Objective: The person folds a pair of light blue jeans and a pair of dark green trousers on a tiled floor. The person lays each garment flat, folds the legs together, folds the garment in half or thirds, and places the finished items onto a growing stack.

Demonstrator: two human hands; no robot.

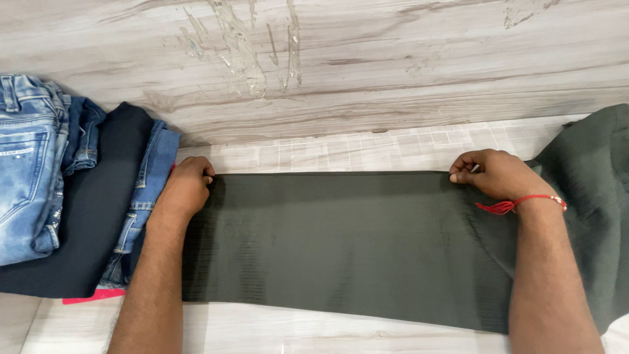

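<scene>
A dark olive-green garment lies flat across the pale surface, its far edge pulled straight. My left hand pinches the far left corner of that fabric. At the far right end of the same edge, my right hand grips the cloth, with a red thread tied round its wrist. More of the green fabric bunches up to the right of my right arm.
A pile of folded clothes sits at the left: light-blue jeans, a black garment and darker blue jeans, with something pink beneath. A wood-grain wall rises behind a checked mat.
</scene>
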